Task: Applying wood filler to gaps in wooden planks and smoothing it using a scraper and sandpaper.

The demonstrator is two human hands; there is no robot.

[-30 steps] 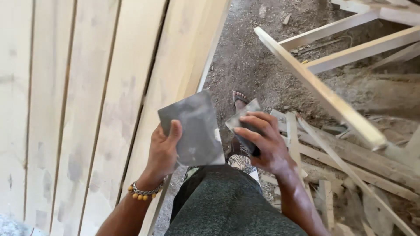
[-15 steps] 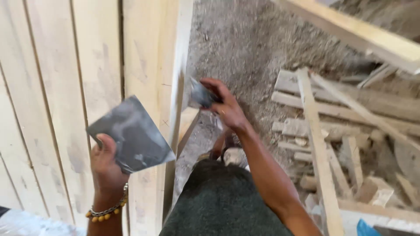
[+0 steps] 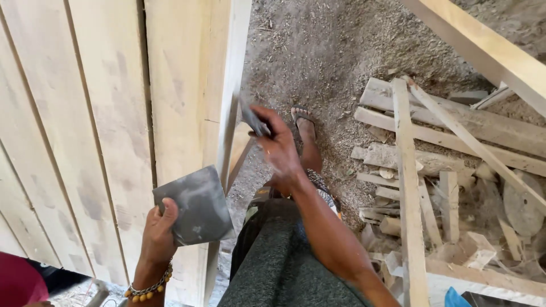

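Note:
My left hand (image 3: 160, 228) grips a flat grey metal plate (image 3: 196, 206) smeared with pale filler, low beside the wooden panel. My right hand (image 3: 277, 145) holds a small dark putty knife (image 3: 251, 120) with its blade against the side edge of the pale wooden panel (image 3: 102, 113). The right hand is blurred with motion. The panel is made of vertical boards with grey filler patches. My foot in a sandal (image 3: 304, 126) stands on the dirt behind the right hand.
Sawdust-covered ground (image 3: 318, 51) lies beyond the panel. A heap of scrap wood strips and offcuts (image 3: 432, 170) is at the right, under a slanted timber frame (image 3: 483, 48). A red cloth (image 3: 20, 281) shows at the bottom left corner.
My left hand has lowered the plate toward the panel's bottom edge. My right hand has carried the putty knife from in front of me to the panel's side edge.

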